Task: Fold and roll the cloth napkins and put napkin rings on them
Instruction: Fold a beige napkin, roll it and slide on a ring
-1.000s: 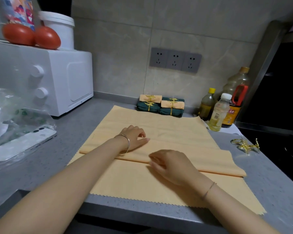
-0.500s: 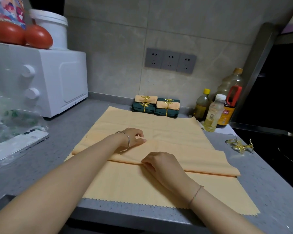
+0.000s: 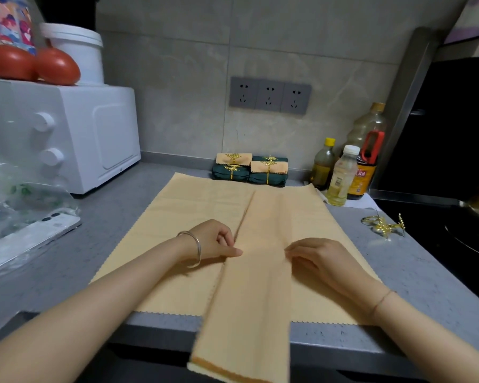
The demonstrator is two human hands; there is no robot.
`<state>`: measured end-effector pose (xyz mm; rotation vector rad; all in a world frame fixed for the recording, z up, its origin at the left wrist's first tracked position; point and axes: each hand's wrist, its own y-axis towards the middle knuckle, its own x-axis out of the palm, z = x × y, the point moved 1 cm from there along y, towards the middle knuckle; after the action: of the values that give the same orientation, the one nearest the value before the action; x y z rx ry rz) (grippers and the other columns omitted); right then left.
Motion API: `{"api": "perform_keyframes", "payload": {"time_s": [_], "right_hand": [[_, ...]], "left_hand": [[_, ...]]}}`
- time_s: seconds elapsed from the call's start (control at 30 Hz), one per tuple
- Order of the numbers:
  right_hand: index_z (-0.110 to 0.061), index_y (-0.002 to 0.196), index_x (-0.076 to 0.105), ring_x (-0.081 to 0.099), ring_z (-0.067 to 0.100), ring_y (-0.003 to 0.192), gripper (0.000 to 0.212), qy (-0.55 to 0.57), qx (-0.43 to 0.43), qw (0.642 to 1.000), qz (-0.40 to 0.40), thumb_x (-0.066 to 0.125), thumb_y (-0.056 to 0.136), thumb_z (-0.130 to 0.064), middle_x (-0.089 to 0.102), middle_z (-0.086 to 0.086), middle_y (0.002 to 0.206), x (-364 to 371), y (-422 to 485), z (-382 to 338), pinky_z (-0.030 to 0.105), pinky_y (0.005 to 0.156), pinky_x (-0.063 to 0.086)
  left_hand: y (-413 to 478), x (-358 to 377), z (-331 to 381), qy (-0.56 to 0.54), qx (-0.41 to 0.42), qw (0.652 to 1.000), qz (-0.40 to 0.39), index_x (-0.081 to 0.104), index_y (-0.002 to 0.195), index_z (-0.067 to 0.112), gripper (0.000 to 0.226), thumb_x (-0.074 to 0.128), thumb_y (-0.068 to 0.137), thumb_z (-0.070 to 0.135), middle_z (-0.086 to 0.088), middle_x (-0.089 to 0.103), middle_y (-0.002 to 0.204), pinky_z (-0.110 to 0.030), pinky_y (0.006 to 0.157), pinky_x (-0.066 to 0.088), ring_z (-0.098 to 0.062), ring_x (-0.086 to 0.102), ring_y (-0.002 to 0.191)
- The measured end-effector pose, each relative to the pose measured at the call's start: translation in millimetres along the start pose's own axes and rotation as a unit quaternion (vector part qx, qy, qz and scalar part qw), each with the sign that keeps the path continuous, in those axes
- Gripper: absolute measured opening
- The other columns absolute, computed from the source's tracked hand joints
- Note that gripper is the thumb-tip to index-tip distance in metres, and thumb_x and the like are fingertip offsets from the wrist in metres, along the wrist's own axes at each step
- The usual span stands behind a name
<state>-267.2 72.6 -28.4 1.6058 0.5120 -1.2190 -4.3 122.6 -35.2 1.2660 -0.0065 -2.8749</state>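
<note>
In the head view, a long folded napkin of pale orange cloth lies in the middle of the tabletop. It runs from the far side towards the person, and its near end hangs over the front edge of the tabletop. It rests on a flat napkin of the same colour, which is spread out under it to both sides.

The left hand is at the left edge of the folded napkin. Its fingers are curled and the thumb lies on top of the cloth, so it pinches this edge. A silver bangle is on the left wrist. The right hand is at the right edge, about level with the left one. Its fingers are bent, with the tips on the edge of the cloth, and it holds the edge in a light pinch. Both hands grip only the cloth.

By the wall, just behind the flat napkin, is a small pile of finished napkins, green and orange, each with a gold ring around it. Loose gold napkin rings lie on the tabletop to the right, apart from the cloth. Behind them stand some bottles. On the left there are a white oven with two tomatoes and a white bucket on top, a plastic bag and a white phone.
</note>
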Motion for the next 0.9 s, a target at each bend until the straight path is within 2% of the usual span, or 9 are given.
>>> {"api": "perform_keyframes", "payload": {"time_s": [0.1,0.2,0.3,0.37,0.43,0.53,0.67,0.77,0.9], "right_hand": [[-0.019,0.091,0.075,0.07,0.013,0.085,0.013,-0.025,-0.024,0.999,-0.013,0.067,0.081,-0.021,0.073,-0.005,0.098,0,-7,6,0.024,0.075,0.057],[-0.019,0.098,0.075,0.07,0.012,0.09,0.023,-0.049,-0.075,0.996,-0.025,0.055,0.088,-0.027,0.072,-0.005,0.103,-4,-13,-2,0.026,0.076,0.057],[-0.02,0.107,0.072,0.068,0.012,0.095,0.024,-0.056,-0.125,0.989,-0.051,0.061,0.088,-0.029,0.071,-0.004,0.108,-9,-23,-11,0.025,0.081,0.055],[-0.018,0.109,0.071,0.068,0.013,0.096,0.026,-0.05,-0.157,0.985,-0.056,0.064,0.086,-0.03,0.071,-0.004,0.109,-11,-28,-17,0.026,0.08,0.056],[-0.018,0.108,0.071,0.068,0.012,0.096,0.028,-0.041,-0.183,0.981,-0.048,0.058,0.09,-0.034,0.071,-0.004,0.108,-12,-31,-24,0.025,0.08,0.056],[-0.019,0.103,0.072,0.066,0.011,0.098,0.038,-0.013,-0.208,0.978,-0.032,0.042,0.098,-0.04,0.071,-0.005,0.109,-14,-38,-36,0.023,0.083,0.053],[-0.017,0.097,0.072,0.066,0.011,0.098,0.029,0.007,-0.227,0.974,-0.026,0.049,0.097,-0.036,0.071,-0.006,0.107,-15,-42,-46,0.023,0.083,0.053],[-0.015,0.101,0.069,0.066,0.017,0.087,0.025,0.003,-0.24,0.97,-0.026,0.05,0.098,-0.032,0.07,-0.003,0.102,-12,-42,-48,0.03,0.073,0.054],[-0.017,0.106,0.068,0.064,0.019,0.076,0.023,-0.021,-0.264,0.963,-0.039,0.049,0.099,-0.027,0.068,-0.001,0.099,-11,-39,-49,0.031,0.064,0.052]], "left_hand": [[-3,11,6,0.02,0.013,1.0,0.017,0.057,0.068,0.021,0.024,0.076,0.077,0.033,0.009,0.057,0.059,-0.01,0.054,0.039,-0.004,0.05,0.054],[-6,8,4,0.061,-0.003,0.998,0.008,0.056,0.076,0.022,0.024,0.073,0.078,0.038,0.011,0.058,0.066,-0.014,0.059,0.041,-0.005,0.052,0.062],[-10,13,4,0.122,0.021,0.992,0.008,0.047,0.115,0.026,0.043,0.061,0.083,0.051,0.007,0.053,0.111,-0.026,0.09,0.042,-0.01,0.05,0.102],[-12,19,11,0.157,0.065,0.985,0.012,0.029,0.141,0.03,0.054,0.043,0.093,0.051,0.005,0.034,0.143,-0.032,0.11,0.025,-0.015,0.028,0.133],[-11,28,25,0.188,0.097,0.977,-0.023,0.02,0.147,0.038,0.047,0.022,0.1,0.046,0.01,0.015,0.156,-0.032,0.117,0.006,-0.013,0.007,0.144],[-6,41,40,0.221,0.11,0.966,-0.081,0.018,0.146,0.043,0.045,0.007,0.102,0.04,0.013,0.006,0.158,-0.03,0.116,-0.006,-0.01,-0.005,0.145],[5,53,51,0.243,0.113,0.956,-0.12,0.012,0.146,0.045,0.047,0.001,0.101,0.041,0.012,0.001,0.158,-0.031,0.117,-0.007,-0.011,-0.008,0.145],[8,60,50,0.243,0.097,0.954,-0.145,0.012,0.145,0.048,0.046,0.001,0.101,0.041,0.011,0.0,0.159,-0.033,0.118,-0.006,-0.013,-0.007,0.146],[6,64,46,0.253,0.108,0.951,-0.145,0.015,0.144,0.05,0.045,0.004,0.102,0.041,0.011,0.002,0.159,-0.034,0.118,-0.003,-0.014,-0.004,0.145]]}}
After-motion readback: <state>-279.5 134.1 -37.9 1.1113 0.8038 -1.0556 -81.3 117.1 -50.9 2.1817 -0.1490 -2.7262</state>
